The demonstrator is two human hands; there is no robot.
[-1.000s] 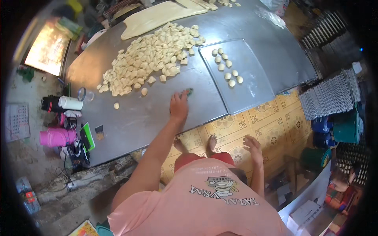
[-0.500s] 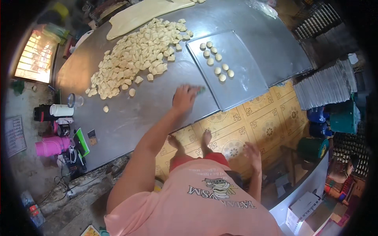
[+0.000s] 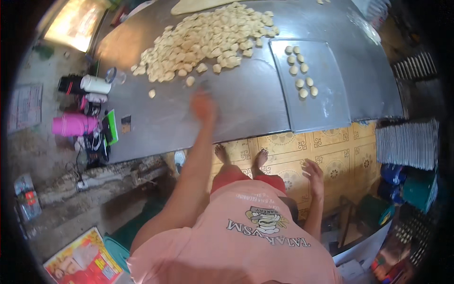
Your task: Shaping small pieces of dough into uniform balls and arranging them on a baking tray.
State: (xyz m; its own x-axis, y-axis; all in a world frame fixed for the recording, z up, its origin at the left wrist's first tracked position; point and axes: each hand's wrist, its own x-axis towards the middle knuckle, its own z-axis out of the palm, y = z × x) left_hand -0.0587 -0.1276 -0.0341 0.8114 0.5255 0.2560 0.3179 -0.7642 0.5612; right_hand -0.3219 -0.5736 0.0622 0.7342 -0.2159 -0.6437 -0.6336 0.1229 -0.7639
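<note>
My left hand [image 3: 203, 105] is over the metal tabletop [image 3: 246, 102], smeared by motion. Its fingers point toward the near edge of a big heap of cut dough pieces [image 3: 203, 42], close to one loose dough piece [image 3: 190, 81]. Whether anything is in those fingers cannot be made out. To its right lies a shallow metal tray [image 3: 326, 109], with several round dough balls [image 3: 303, 93] in two rough rows on its left side. My right hand [image 3: 313, 174] hangs beside my body above the floor, fingers apart and holding nothing.
A sheet of dough [image 3: 203, 5] lies at the far edge. Cups, a pink container [image 3: 73, 125] and a green-edged item [image 3: 111, 127] line the table's left end. Stacked metal trays [image 3: 407, 144] stand at right, near green bins [image 3: 418, 189]. Patterned floor [image 3: 302, 146] shows below the table.
My left hand has swept left, from beside the tray toward the dough heap. My view has shifted, so the table contents appear further right and higher. The right hand still hangs open.
</note>
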